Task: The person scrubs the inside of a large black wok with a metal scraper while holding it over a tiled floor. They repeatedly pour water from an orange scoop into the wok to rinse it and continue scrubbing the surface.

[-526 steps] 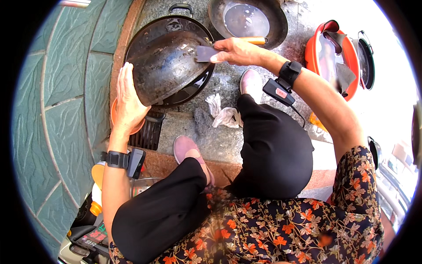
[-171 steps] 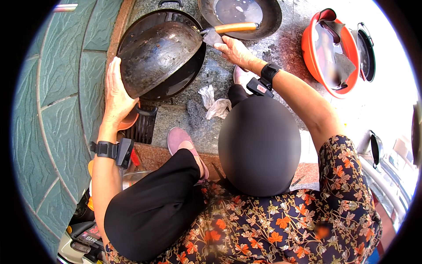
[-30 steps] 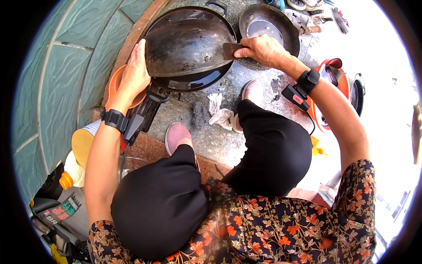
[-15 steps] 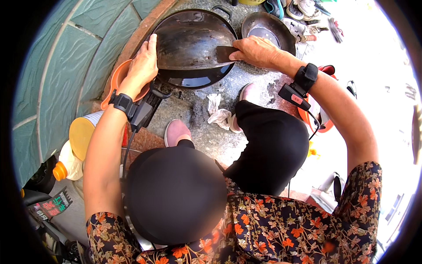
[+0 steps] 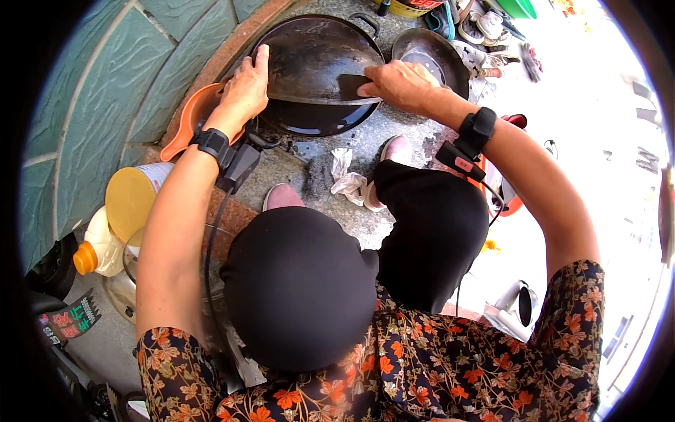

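A blackened wok [image 5: 302, 63] is held tilted over a glossy black pan [image 5: 316, 123] on the stone ground. My left hand [image 5: 242, 88] is closed on the wok's left end, fingers over its edge. My right hand [image 5: 401, 88] grips a dark flat scraper [image 5: 349, 87], its blade against the wok's scorched surface near the right end. Just right of these, a second dark pan [image 5: 455, 69] lies behind my right hand. An orange plastic container [image 5: 184, 123] sits below my left hand, beside the pan.
Green stone wall [image 5: 98, 105] runs along the left. A yellow-lidded tub [image 5: 130, 204] and white bottle [image 5: 105, 243] stand by my left arm. Shoes [image 5: 485, 27] lie at the back. Crumpled white paper [image 5: 348, 183] is between my feet; a red basin [image 5: 512, 204] is behind my right forearm.
Over the last second both hands and the wok have shifted right in the picture, my left hand also upward. Compared with earlier, the wok's lower edge lies more level. The scraper is still against it.
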Motion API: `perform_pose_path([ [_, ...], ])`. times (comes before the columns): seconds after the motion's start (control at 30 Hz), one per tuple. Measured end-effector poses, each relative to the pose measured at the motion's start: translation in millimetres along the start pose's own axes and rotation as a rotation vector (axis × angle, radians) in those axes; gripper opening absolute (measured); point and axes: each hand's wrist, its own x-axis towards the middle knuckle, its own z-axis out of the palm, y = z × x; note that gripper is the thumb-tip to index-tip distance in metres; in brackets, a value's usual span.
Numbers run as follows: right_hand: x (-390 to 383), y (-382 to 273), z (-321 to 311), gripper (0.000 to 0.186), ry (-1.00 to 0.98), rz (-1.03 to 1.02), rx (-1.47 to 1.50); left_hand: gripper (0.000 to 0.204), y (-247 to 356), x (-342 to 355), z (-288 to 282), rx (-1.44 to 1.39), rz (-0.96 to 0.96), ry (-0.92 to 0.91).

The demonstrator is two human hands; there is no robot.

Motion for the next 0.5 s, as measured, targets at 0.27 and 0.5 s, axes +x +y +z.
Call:
perform_pose_path([
  [0.27, 22, -9, -6, 0.043, 0.061, -0.073, -0.045, 0.078, 5, 3, -4, 0.013, -0.002, 0.009],
  [0.5, 42, -58, -14, 0.044, 0.096, -0.078, -0.118, 0.08, 7, 9, 1, 0.016, -0.012, -0.028],
])
